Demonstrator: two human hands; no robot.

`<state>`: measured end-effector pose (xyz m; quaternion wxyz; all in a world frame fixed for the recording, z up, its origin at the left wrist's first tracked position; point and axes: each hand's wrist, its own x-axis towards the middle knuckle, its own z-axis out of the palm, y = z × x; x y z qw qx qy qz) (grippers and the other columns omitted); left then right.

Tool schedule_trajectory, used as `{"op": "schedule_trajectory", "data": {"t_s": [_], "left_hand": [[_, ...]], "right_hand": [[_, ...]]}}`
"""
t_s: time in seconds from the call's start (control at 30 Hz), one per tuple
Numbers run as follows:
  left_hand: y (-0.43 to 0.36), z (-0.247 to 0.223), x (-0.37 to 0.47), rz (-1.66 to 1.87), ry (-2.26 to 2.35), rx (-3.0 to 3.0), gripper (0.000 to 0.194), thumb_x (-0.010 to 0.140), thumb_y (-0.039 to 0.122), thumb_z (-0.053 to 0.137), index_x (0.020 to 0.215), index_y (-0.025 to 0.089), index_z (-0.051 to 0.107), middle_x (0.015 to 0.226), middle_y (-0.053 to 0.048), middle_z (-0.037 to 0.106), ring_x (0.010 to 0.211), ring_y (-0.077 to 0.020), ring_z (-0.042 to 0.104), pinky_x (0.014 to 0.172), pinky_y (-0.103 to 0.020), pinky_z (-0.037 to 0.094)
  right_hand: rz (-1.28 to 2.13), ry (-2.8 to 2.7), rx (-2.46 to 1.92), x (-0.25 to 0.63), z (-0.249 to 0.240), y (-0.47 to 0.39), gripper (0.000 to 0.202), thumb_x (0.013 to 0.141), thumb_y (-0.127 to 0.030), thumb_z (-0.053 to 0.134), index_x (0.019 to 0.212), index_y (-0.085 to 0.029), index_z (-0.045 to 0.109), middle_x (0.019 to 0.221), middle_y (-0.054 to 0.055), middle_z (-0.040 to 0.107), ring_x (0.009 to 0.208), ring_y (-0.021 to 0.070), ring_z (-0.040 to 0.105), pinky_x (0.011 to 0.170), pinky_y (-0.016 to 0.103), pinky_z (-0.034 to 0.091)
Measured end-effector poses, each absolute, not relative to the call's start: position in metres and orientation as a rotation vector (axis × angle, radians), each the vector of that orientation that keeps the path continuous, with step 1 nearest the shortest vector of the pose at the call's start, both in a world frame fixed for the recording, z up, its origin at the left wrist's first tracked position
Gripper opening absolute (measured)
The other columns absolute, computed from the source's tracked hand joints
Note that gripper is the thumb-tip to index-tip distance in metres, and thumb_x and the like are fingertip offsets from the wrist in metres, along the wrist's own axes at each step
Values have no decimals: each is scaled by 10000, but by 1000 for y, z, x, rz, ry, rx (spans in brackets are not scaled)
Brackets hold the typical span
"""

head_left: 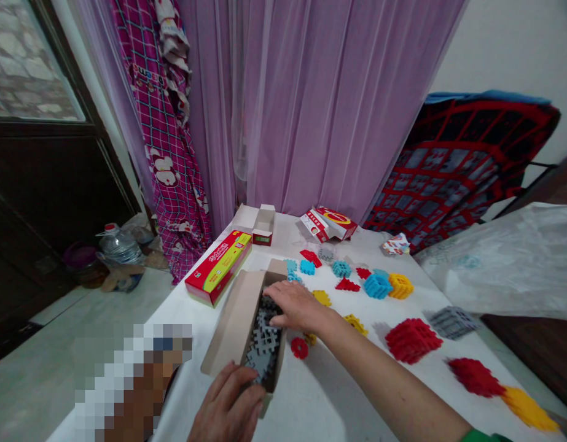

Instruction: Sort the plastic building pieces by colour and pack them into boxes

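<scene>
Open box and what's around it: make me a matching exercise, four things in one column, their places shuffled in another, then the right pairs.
Things:
1. grey pieces
2. left hand
3. right hand
4. red and green carton

Places:
A. far end of the open box
B. left of the open box
C. inside the open box
D. near end of the open box

Pairs: 1-C; 2-D; 3-A; 4-B

Two bare hands (295, 305), four rectangular cardboard boxes (221, 267), two bulky red plastic stacks (412, 339) and one bulky gray plastic stack (453, 322) share the scene.
</scene>
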<state>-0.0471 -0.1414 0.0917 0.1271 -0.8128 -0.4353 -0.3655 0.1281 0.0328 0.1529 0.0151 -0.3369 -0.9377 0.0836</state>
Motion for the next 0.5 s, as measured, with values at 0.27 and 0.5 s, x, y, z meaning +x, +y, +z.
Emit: {"op": "schedule_trajectory", "data": {"t_s": [0.27, 0.5], "left_hand": [[-140, 90, -47, -1052, -1266, -2360, 173, 922, 170, 471, 929, 248, 626, 891, -9, 677, 857, -118, 671, 903, -241, 548], [-142, 94, -45, -1031, -1281, -2372, 178, 929, 178, 460, 923, 252, 622, 884, -6, 674, 835, -123, 663, 894, -258, 553]], "right_hand": [[221, -2956, -1115, 149, 168, 31, 217, 809, -306, 697, 1011, -227, 716, 1055, 70, 710, 1022, 242, 611, 840, 332, 426], [70, -3151, -1151, 114, 171, 23, 158, 792, -351, 694, 908, -290, 783, 892, 44, 766, 947, 245, 668, 773, 323, 454]]}}
